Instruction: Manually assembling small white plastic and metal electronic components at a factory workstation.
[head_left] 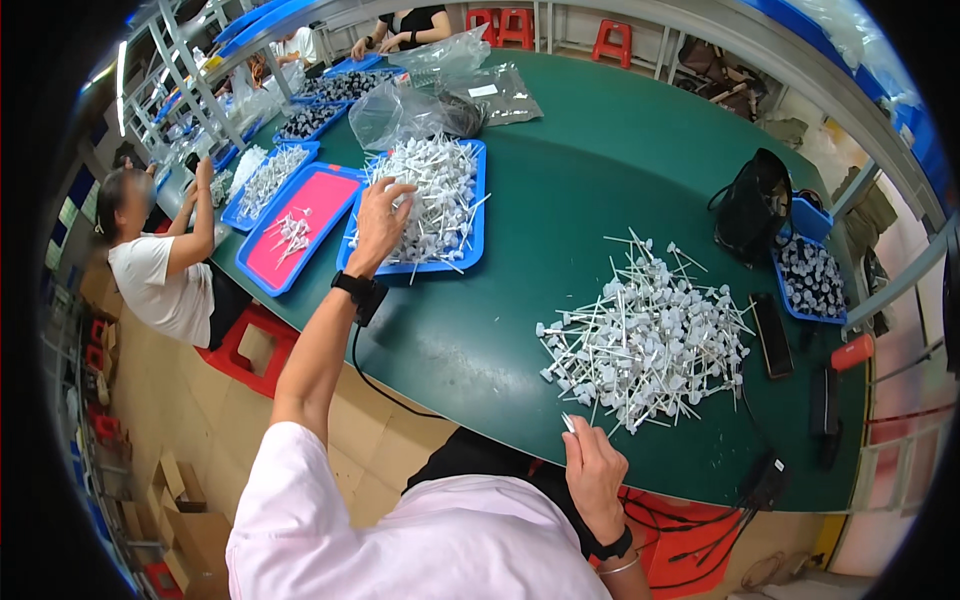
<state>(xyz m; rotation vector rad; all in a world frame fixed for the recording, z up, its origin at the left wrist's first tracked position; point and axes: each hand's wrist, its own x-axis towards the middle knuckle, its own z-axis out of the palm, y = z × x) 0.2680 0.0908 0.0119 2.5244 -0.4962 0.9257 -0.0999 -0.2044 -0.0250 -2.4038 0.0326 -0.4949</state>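
My left hand (pixel 378 228) reaches over the near left side of a blue tray (pixel 478 200) heaped with white plastic parts (pixel 430 175) on thin stems. Its fingers are spread at the heap, and I see nothing held in them. Close to the table's front edge, my right hand (pixel 597 478) pinches a small white stemmed part (pixel 569 423) between thumb and fingers; most of that part is hidden. Just beyond this hand lies a loose pile of the same white stemmed parts (pixel 650 340), directly on the green table (pixel 560 200).
Left of the heaped tray is a pink-lined blue tray (pixel 325 215) with a few white parts. Clear bags (pixel 400 115) and trays of dark parts (pixel 310 122) lie farther back. At right are a phone (pixel 771 335) and a black bag (pixel 752 200). A co-worker (pixel 165 255) sits left.
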